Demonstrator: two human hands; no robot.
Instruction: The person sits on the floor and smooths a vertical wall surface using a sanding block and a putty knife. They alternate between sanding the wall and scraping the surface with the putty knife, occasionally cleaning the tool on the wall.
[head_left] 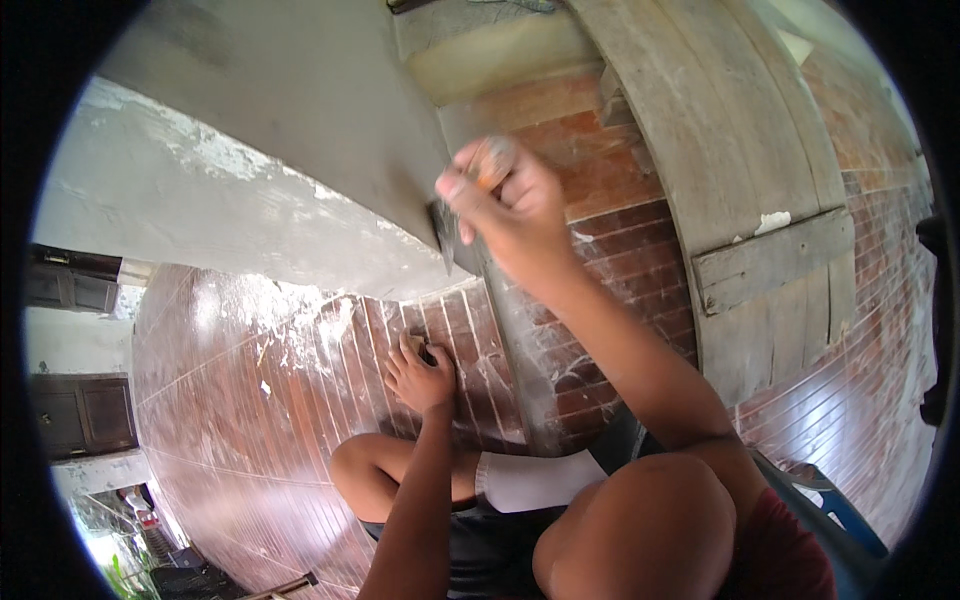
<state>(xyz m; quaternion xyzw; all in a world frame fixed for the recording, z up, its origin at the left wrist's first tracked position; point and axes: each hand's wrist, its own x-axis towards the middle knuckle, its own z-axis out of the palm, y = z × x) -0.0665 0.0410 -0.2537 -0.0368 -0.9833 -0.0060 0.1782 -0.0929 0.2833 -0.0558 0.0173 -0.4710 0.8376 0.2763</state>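
Note:
My right hand [505, 205] is closed around a scraper's wood-coloured handle [490, 170], blurred by motion; its metal blade [440, 240] is at the corner edge of the grey plastered wall [290, 120]. My left hand [415, 375] rests on the reddish-brown tiled floor [340, 380] with fingers curved and apart, over a small dark object [428, 350] too hidden to identify. White flakes and smears [300, 310] lie along the foot of the wall.
A weathered wooden plank door [740, 150] stands to the right. A grey strip [530, 400] crosses the floor. My legs, one in a white sock, are folded low. A blue plastic object [850, 520] is at lower right. Dark wooden panels [80, 410] are at far left.

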